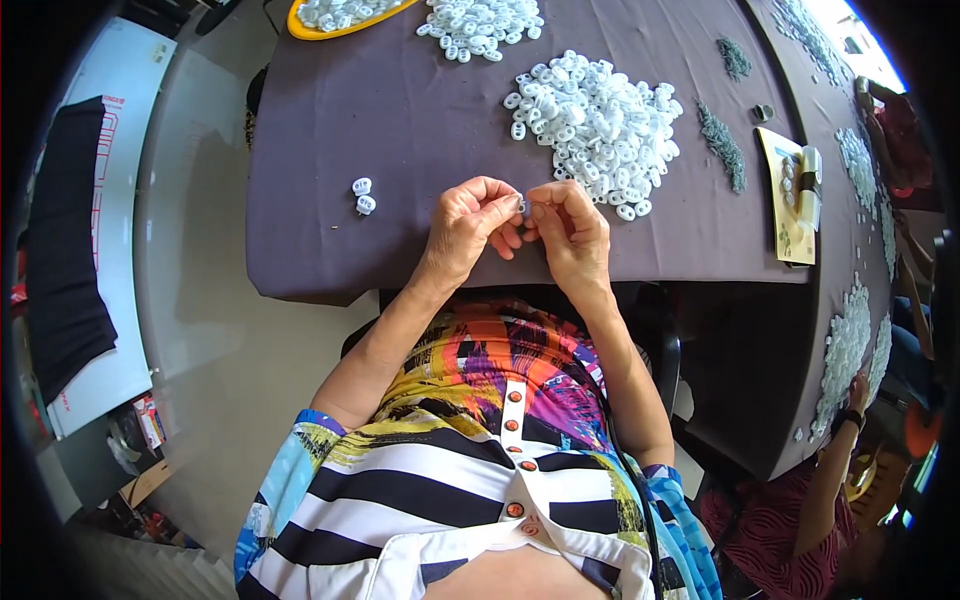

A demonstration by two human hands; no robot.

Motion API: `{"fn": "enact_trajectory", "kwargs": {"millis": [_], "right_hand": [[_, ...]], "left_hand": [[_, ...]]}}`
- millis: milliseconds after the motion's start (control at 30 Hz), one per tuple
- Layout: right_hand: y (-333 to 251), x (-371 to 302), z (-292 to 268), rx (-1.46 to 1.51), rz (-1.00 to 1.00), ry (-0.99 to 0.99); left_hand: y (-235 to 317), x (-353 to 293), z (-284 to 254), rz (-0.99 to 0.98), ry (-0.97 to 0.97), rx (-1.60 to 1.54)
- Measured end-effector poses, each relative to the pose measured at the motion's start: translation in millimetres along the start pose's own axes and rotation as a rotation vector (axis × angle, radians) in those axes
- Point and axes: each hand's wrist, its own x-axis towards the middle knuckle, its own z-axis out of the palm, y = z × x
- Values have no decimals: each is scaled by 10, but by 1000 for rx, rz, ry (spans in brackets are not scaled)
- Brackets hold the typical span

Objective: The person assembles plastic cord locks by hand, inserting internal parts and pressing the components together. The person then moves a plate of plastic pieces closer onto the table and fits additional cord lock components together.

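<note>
Above the table's near edge, my two hands meet fingertip to fingertip. My left hand (468,222) pinches a small white oval plastic piece (520,204), mostly covered by the fingers. My right hand (572,232) is closed with thumb and forefinger together right beside that piece; what it grips, if anything, is hidden. Just beyond my right hand lies a big pile of white oval plastic pieces (605,125) with dark holes. To the left of my hands, a few similar white pieces (363,196) sit close together on the dark tablecloth (330,130).
A second white pile (480,22) and a yellow tray (318,34) of pieces are at the far edge. Small grey-green heaps (722,145) and a yellow card (775,190) lie to the right. Beyond, another person's hand (858,393) touches more pieces on an adjoining table.
</note>
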Motion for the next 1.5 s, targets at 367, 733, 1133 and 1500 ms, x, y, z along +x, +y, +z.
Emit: {"fn": "enact_trajectory", "kwargs": {"millis": [367,733,1133,1500], "right_hand": [[-10,-8,15,109,10,-11],[-10,4,9,96,73,22],[2,4,33,88,42,14],[14,0,4,86,17,-26]], "left_hand": [[-9,26,44,73,7,-21],[-73,-30,31,201,25,148],[32,-82,65,152,54,356],[-83,-15,32,303,62,468]]}}
